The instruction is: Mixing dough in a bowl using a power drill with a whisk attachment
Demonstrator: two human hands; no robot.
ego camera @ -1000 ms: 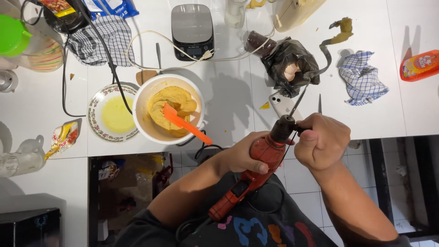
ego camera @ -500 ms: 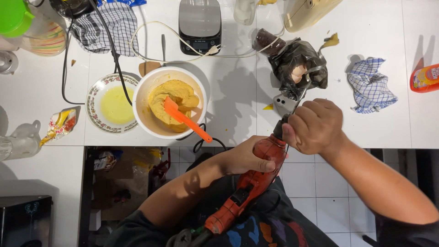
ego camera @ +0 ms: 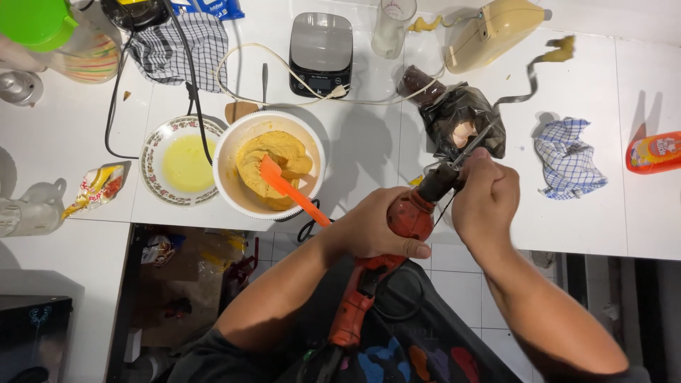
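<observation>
On the left of the white counter [ego camera: 92, 234] sits a flowered plate [ego camera: 183, 170] with yellow liquid, then a white bowl [ego camera: 269, 164] of yellow dough with an orange spatula [ego camera: 291, 190] leaning in it. Just right of the bowl, the left hand [ego camera: 376, 230] wraps closed around the round body of the red electric drill [ego camera: 397, 234], whose handle runs down toward the person's lap. The right hand [ego camera: 486, 198] closes its fingers [ego camera: 474, 162] on the drill's black chuck and the thin metal bit standing out of it, near a black plastic bag [ego camera: 461, 120]. Farther right lies a blue checked cloth [ego camera: 571, 159]. Compared with half a second ago, the right hand has slid from covering the chuck to its far side, baring the black nose.
</observation>
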